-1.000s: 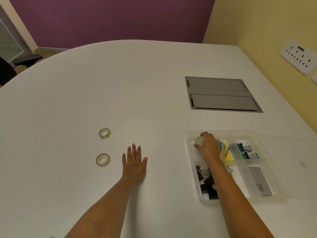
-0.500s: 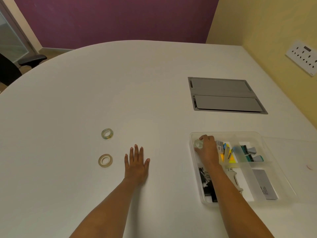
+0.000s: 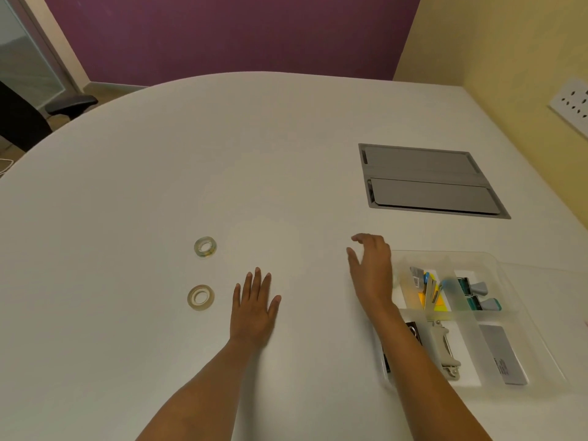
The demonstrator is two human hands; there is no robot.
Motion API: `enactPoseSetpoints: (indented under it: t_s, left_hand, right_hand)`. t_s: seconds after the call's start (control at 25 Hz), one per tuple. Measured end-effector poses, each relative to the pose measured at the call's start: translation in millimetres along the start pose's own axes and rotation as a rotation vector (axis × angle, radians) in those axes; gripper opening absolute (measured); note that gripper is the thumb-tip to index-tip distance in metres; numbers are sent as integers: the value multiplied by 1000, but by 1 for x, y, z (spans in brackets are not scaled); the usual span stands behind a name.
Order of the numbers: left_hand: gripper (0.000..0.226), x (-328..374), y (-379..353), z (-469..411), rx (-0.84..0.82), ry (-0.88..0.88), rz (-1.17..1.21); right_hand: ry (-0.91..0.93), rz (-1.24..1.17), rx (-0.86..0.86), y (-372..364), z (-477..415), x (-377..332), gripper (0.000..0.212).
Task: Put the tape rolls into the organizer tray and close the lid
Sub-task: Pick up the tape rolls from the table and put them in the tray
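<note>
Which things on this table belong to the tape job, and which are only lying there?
For the job:
- far tape roll
- near tape roll
- organizer tray
- clear lid, lying open beside the tray
- right hand, empty

Just lying about:
- grey table hatch
- wall sockets
- office chair

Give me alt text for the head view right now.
Two tape rolls, a far one and a near one, lie on the white table left of the flat left hand. The empty, open right hand hovers beside the clear organizer tray of stationery, its lid open.
</note>
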State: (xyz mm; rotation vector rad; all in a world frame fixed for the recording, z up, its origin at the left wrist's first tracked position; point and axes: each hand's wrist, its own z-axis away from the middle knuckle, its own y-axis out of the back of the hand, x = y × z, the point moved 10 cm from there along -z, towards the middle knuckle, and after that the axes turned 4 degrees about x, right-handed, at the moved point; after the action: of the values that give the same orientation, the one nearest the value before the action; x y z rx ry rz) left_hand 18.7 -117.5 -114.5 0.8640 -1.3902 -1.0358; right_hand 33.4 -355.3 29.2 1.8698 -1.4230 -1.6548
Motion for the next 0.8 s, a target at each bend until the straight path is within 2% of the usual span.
enactPoseSetpoints:
  t_s: [0.16, 0.4, 0.56, 0.8]
  left_hand:
    - [95, -4, 2, -7, 31, -20, -13]
    - [64, -14, 1, -22, 82, -15, -78]
    - [59, -12, 6, -35, 123, -45, -101]
    - [59, -8, 13, -42, 84, -63, -136]
  right_hand:
    - [108, -28, -107, -37, -4, -49, 24]
    - [175, -18, -275, -104, -12, -92, 29]
    - [218, -11, -374, -143, -11, -118, 31]
    - [293, 7, -536, -196, 6, -157, 35]
